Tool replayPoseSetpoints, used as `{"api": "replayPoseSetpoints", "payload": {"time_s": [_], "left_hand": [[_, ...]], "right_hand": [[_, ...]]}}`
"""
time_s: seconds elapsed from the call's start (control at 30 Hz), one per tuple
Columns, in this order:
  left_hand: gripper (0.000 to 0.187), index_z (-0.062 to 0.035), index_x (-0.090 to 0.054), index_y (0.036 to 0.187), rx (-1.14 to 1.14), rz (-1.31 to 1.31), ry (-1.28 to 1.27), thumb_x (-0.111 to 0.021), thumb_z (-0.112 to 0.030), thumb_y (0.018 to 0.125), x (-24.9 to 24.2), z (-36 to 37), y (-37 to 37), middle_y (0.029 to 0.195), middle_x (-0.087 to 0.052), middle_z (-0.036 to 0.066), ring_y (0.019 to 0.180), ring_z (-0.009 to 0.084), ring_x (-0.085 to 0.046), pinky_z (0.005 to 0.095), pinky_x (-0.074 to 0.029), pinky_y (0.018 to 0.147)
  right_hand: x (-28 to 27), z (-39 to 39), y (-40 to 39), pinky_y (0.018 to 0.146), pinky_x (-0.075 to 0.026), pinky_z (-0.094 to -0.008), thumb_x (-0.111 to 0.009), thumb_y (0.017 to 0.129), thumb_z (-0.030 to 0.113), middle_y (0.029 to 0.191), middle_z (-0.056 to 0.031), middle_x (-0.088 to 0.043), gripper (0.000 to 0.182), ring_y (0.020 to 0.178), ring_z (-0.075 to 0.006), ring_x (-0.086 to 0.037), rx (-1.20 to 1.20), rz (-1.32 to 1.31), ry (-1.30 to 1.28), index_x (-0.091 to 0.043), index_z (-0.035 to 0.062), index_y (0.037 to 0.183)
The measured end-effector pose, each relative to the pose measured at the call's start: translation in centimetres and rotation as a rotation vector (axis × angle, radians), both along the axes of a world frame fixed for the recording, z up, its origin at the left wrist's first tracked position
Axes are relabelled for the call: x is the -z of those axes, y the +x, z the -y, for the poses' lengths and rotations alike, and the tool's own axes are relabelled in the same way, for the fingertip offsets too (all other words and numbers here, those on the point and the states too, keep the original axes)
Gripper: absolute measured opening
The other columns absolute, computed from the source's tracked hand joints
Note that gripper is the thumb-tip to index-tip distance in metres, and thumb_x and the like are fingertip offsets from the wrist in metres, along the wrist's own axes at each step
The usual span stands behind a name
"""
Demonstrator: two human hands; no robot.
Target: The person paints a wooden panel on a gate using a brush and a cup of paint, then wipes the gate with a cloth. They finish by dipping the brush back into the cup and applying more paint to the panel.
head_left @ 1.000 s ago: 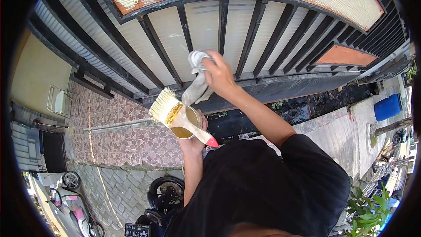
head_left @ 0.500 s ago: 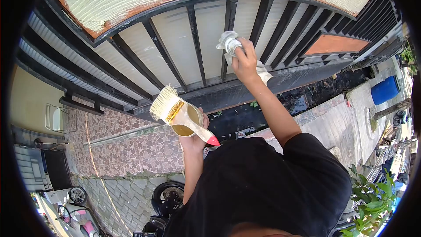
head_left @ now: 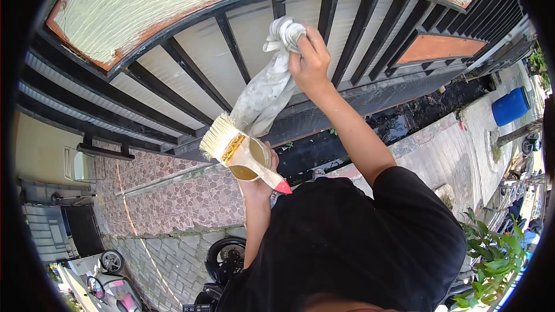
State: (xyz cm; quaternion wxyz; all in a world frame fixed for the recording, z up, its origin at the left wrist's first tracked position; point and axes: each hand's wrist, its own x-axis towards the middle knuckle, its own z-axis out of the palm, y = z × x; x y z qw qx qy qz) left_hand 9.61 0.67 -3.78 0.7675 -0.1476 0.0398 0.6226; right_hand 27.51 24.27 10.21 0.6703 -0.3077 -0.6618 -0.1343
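Note:
My left hand (head_left: 254, 188) is wrapped round a small round tub (head_left: 260, 151) with yellowish-brown liquid inside. Across the top of the tub lies a wide paintbrush (head_left: 233, 147) with pale bristles, a yellow band and a red-tipped handle. Up at the black metal fence (head_left: 231, 40), my right hand (head_left: 312, 66) grips a bunched whitish rag (head_left: 263, 95). The rag's knotted top overlaps one of the upright bars in this view, and its loose, stained length hangs down toward the brush.
Above the bars runs a cream wood-grain panel (head_left: 231, 11) with an orange edge; a smaller orange panel (head_left: 442, 56) sits to the right. A dark wet ditch (head_left: 399, 121) lies below the fence. Beyond are a blue barrel (head_left: 510, 107), a leafy plant (head_left: 491, 260) and a parked scooter (head_left: 118, 290).
My right hand has moved up and left with the rag, which has swung out and now hangs at full length to the left. The tub and brush have barely shifted.

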Motion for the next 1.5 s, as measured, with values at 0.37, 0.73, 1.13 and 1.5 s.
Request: {"api": "replayPoseSetpoints", "payload": {"time_s": [0.37, 0.73, 1.13, 1.5], "left_hand": [[0.051, -0.0120, -0.067, 0.133, 0.100, 0.045, 0.004, -0.068, -0.046, 0.094, 0.0, -2.3, 2.8, 0.142, -0.059, 0.017, 0.125, 0.0369, -0.057, 0.0488, -0.059, 0.104], [0.051, -0.0158, -0.067, 0.137, 0.210, 0.099, -0.001, -0.065, -0.049, 0.098, 1.8, -3.8, 6.4, 0.146, -0.059, 0.019, 0.133, 0.0388, -0.054, 0.0511, -0.053, 0.110], [0.055, -0.0123, -0.064, 0.137, 0.176, 0.056, -0.049, -0.069, -0.046, 0.093, 0.8, -5.4, 7.5, 0.146, -0.054, 0.018, 0.126, 0.0369, -0.055, 0.0477, -0.058, 0.105], [0.056, -0.0125, -0.062, 0.138, 0.133, 0.054, -0.057, -0.065, -0.048, 0.095, 0.9, -6.1, 8.0, 0.147, -0.054, 0.019, 0.125, 0.0396, -0.055, 0.0518, -0.059, 0.103]], "right_hand": [[8.5, 4.8, 7.7, 0.089, -0.056, -0.0411, -0.068, 0.080, -0.014, 0.119, -0.0236, -0.064, 0.029, 0.105, -0.0427, -0.067, -0.045, 0.000, -0.364, -0.065, -0.0067, 0.108], [1.8, -5.0, 14.5, 0.082, -0.057, -0.0474, -0.079, 0.076, -0.002, 0.126, -0.0298, -0.058, 0.038, 0.101, -0.0492, -0.065, 0.418, -0.025, 0.067, -0.057, -0.0031, 0.107], [11.6, -0.3, 14.1, 0.099, -0.046, -0.0510, -0.068, 0.099, 0.009, 0.119, -0.0332, -0.057, 0.042, 0.112, -0.0512, -0.058, 0.285, -0.251, -0.418, -0.049, -0.0131, 0.130], [4.8, -5.4, 13.0, 0.078, -0.052, -0.0599, -0.071, 0.089, 0.006, 0.111, -0.0378, -0.057, 0.040, 0.094, -0.0587, -0.061, 0.415, -0.191, -0.151, -0.052, -0.0142, 0.119]]}}
